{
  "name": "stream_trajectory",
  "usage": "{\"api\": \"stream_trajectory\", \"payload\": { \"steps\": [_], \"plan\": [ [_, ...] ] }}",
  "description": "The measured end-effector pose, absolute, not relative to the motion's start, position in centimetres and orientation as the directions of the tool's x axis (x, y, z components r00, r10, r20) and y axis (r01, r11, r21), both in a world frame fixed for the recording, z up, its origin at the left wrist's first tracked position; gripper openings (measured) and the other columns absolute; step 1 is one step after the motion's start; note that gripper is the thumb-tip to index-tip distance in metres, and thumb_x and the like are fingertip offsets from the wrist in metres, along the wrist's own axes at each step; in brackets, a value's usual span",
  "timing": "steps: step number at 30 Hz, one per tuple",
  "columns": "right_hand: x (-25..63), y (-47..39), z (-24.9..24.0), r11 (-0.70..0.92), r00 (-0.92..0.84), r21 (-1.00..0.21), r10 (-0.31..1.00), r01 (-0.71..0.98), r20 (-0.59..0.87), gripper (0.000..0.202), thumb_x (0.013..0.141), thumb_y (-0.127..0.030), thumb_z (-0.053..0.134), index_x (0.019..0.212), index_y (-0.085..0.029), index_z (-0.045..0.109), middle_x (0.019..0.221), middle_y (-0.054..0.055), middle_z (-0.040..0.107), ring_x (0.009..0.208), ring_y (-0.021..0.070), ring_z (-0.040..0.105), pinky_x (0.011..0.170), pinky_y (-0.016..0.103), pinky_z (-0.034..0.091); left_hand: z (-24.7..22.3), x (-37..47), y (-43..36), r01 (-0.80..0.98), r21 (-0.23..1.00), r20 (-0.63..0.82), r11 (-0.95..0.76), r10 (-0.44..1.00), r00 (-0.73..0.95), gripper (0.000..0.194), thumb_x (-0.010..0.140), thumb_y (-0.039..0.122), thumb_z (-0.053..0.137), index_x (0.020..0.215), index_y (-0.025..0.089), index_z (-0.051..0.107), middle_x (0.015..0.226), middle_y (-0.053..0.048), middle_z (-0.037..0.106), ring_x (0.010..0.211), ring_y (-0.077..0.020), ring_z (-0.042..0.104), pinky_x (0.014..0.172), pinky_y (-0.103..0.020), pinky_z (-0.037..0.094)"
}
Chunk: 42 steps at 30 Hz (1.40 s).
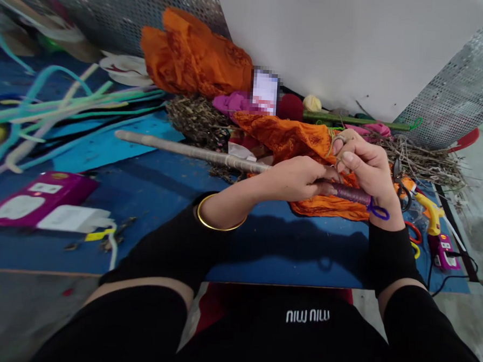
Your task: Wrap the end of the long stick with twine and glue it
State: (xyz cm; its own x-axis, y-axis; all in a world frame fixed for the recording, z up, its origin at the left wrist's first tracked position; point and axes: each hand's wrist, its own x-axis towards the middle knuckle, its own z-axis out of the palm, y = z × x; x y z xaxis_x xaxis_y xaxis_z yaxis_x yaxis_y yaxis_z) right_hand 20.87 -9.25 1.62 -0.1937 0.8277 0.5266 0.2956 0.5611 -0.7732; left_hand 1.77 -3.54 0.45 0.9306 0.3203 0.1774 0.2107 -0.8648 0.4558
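Purple winding on one end of the stick; most of the length without it

Head view. I have the stick (178, 147) raised over the table (286, 259), in front of me and below the orange cloth (284, 134) in view. My left hand (293, 178) is closed around it, just left of the winding (353, 194). My right hand (366, 160) has its fingers pinched on what looks like thin cord (331, 145), above the wound section; their exact hold is partly hidden.

Progress (judged): winding in place near the right end, with a violet loop (379, 211) there. The stretch left of my left hand shows no purple, only grey with paler bands. Whether that part is to be covered, I cannot tell.

Orientation: long axis runs left to right, nearly level in view; bare tip points left and slightly away, wound end right and slightly toward me.
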Motion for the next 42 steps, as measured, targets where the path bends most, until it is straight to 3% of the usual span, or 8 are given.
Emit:
{"api": "stream_trajectory", "payload": {
  "steps": [7, 17, 22, 26, 29, 36, 39, 42],
  "plan": [
    [22.9, -10.9, 4.1, 0.570, -0.147, -0.550, 0.764, 0.611, 0.628, 0.041, 0.097, -0.052, 0.062, 0.070, -0.022, 0.062, 0.078, 0.003, 0.058, 0.086, 0.0187, 0.058, 0.082, 0.036, 0.050, 1.2, 0.9, -3.8, 0.441, 0.212, 0.296, -0.872, 0.488, 0.821, 0.035, 0.104, 0.034, 0.044, 0.123, 0.020, 0.069, 0.112, -0.007, 0.078, 0.096, -0.0223, 0.073, 0.075, -0.029, 0.048],
    [29.4, -11.4, 4.3, 0.274, -0.052, -0.435, 0.888, 0.858, 0.457, 0.028, 0.089, -0.030, 0.072, 0.065, -0.022, 0.061, 0.071, 0.000, 0.054, 0.069, 0.0146, 0.050, 0.066, 0.031, 0.039, 2.6, -1.0, -2.8, 0.562, 0.204, 0.363, -0.802, 0.595, 0.717, 0.033, 0.104, 0.037, 0.049, 0.123, 0.020, 0.070, 0.112, -0.007, 0.078, 0.096, -0.0248, 0.073, 0.076, -0.031, 0.049],
    [27.1, -13.8, 6.2, 0.553, -0.271, -0.551, 0.816, 0.625, 0.511, 0.026, 0.096, -0.032, 0.066, 0.071, -0.023, 0.068, 0.076, 0.003, 0.063, 0.078, 0.0179, 0.061, 0.071, 0.033, 0.047, 2.2, -0.4, -2.9, 0.655, 0.198, 0.461, -0.729, 0.659, 0.594, 0.032, 0.104, 0.034, 0.052, 0.127, 0.019, 0.068, 0.115, -0.010, 0.077, 0.097, -0.0257, 0.072, 0.076, -0.032, 0.049],
    [23.6, -14.1, 6.9, 0.688, -0.730, -0.622, 0.632, 0.373, 0.262, 0.023, 0.098, -0.028, 0.064, 0.077, -0.021, 0.069, 0.081, 0.003, 0.063, 0.074, 0.0134, 0.060, 0.069, 0.027, 0.049, 2.0, -0.4, -2.6, 0.606, 0.261, 0.521, -0.751, 0.639, 0.566, 0.032, 0.105, 0.035, 0.051, 0.127, 0.020, 0.068, 0.113, -0.009, 0.077, 0.097, -0.0230, 0.071, 0.078, -0.030, 0.049],
    [21.6, -13.5, 6.4, 0.687, -0.787, -0.604, 0.597, 0.404, 0.152, 0.029, 0.100, -0.025, 0.059, 0.071, -0.020, 0.061, 0.073, 0.000, 0.054, 0.066, 0.0096, 0.049, 0.063, 0.022, 0.043, 2.1, -0.6, -2.4, 0.592, 0.295, 0.548, -0.750, 0.641, 0.538, 0.032, 0.105, 0.036, 0.050, 0.124, 0.019, 0.069, 0.112, -0.009, 0.077, 0.098, -0.0233, 0.071, 0.080, -0.030, 0.050],
    [18.6, -14.3, 4.8, 0.804, -0.484, -0.418, 0.591, 0.424, 0.646, 0.028, 0.093, -0.036, 0.064, 0.067, -0.025, 0.067, 0.091, 0.008, 0.063, 0.101, 0.0263, 0.065, 0.093, 0.047, 0.052, 2.2, -0.6, -2.3, 0.596, 0.284, 0.556, -0.751, 0.635, 0.537, 0.033, 0.106, 0.037, 0.047, 0.124, 0.019, 0.068, 0.112, -0.009, 0.077, 0.096, -0.0235, 0.072, 0.078, -0.030, 0.050],
    [17.0, -14.1, 3.3, 0.778, -0.335, -0.594, 0.625, 0.202, 0.705, 0.043, 0.095, -0.051, 0.059, 0.060, -0.026, 0.063, 0.066, 0.004, 0.056, 0.076, 0.0244, 0.066, 0.085, 0.052, 0.055, 2.0, -0.4, -2.4, 0.578, 0.286, 0.560, -0.765, 0.622, 0.547, 0.034, 0.106, 0.039, 0.047, 0.123, 0.019, 0.068, 0.112, -0.008, 0.077, 0.096, -0.0227, 0.071, 0.077, -0.029, 0.050],
    [15.0, -13.5, 1.7, 0.635, -0.028, -0.771, 0.771, -0.054, 0.636, 0.048, 0.096, -0.051, 0.060, 0.057, -0.024, 0.052, 0.050, -0.004, 0.039, 0.046, 0.0126, 0.041, 0.058, 0.037, 0.048, 2.0, -0.4, -2.6, 0.557, 0.316, 0.565, -0.768, 0.624, 0.540, 0.036, 0.105, 0.041, 0.046, 0.125, 0.020, 0.067, 0.114, -0.008, 0.077, 0.098, -0.0233, 0.071, 0.077, -0.029, 0.050]
  ]
}}
